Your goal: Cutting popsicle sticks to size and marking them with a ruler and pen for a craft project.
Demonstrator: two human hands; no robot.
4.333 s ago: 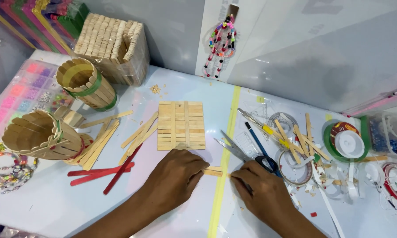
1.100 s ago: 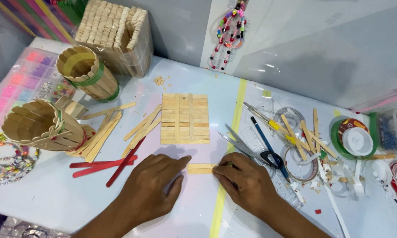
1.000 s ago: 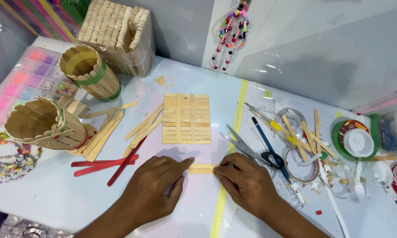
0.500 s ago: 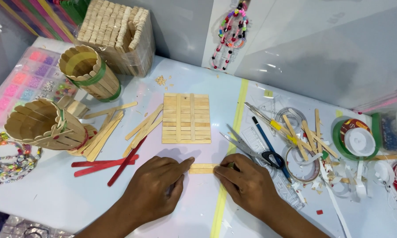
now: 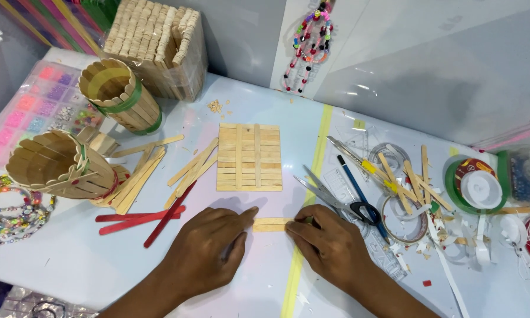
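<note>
Since four seconds ago we see both hands drawn a little nearer the front edge of the table (image 5: 70, 265), and the short craft stick (image 5: 271, 224) now lies flat between them instead of half hidden. Our left hand (image 5: 209, 253) rests palm down, its fingers (image 5: 244, 215) stretched together, the forefinger tip touching the stick's left end. Our right hand (image 5: 329, 244) lies opposite, fingers (image 5: 297, 227) curled close and pressing on the stick's right end, just where the yellow tape line (image 5: 312, 176) crosses the table. Neither hand lifts the stick; it stays pinned on the table top between the two sets of fingertips. Just beyond it, toward the back edge, lies the flat panel of joined sticks (image 5: 249, 156). Scissors (image 5: 335, 200) lie just beside our right hand, red sticks (image 5: 141, 218) near our left.
</note>
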